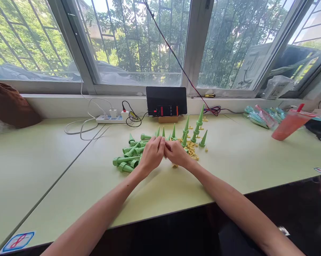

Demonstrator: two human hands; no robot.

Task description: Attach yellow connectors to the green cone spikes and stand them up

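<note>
At centre of the pale table [237, 153]: left hand [153, 152] and right hand [177, 151], fingers curled nearly closed, tips meeting, apparently to steady something small; what they pinch, if anything, is hidden and cannot be told. To the left: loose green cones [126, 167], heaped on their sides, seemingly for easy reach by that hand. To the right: small yellow pieces [192, 153], scattered just beside the right hand, likely for quick picking. Farther right: upright green cones [199, 119], wide ends down, presumably for stability. Far side: dark screen [166, 96], propped upright, probably for viewing.
</note>
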